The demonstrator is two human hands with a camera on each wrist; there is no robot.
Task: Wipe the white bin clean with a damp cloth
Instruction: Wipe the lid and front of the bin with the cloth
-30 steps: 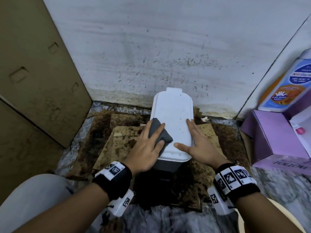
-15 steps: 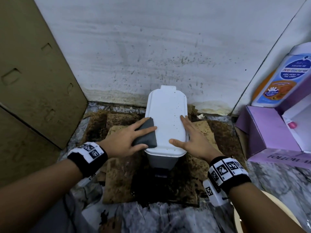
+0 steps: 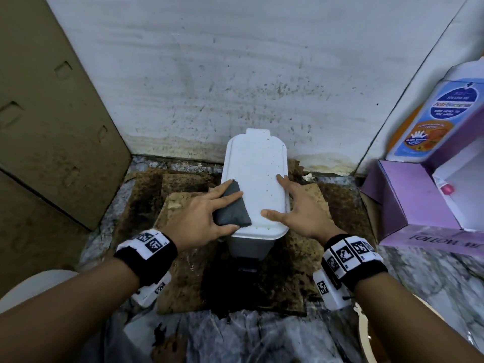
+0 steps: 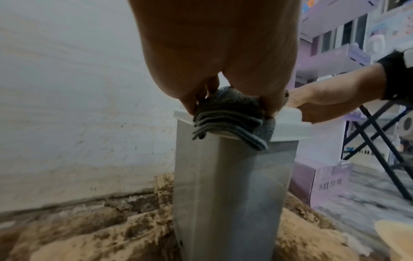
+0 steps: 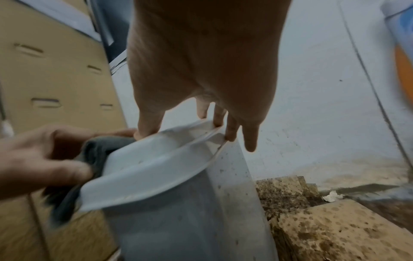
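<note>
Two hands work on the white bin, which stands upright on stained cardboard laid on the floor, its back close to the speckled white wall. The left hand holds a folded dark grey cloth against the near left edge of the lid; its fingers are clamped on the cloth, with the thumb under its near corner and the other fingers over its top. In the left wrist view the cloth droops over the lid's rim in several layers. The right hand rests on the lid's right side with its fingers apart and nearly straight, the thumb on top near the front edge and the outer fingers over the rim. Small dark specks dot the right part of the lid. To the right stand a purple box and a bottle with a blue and orange label; a brown cardboard panel leans at the left.
</note>
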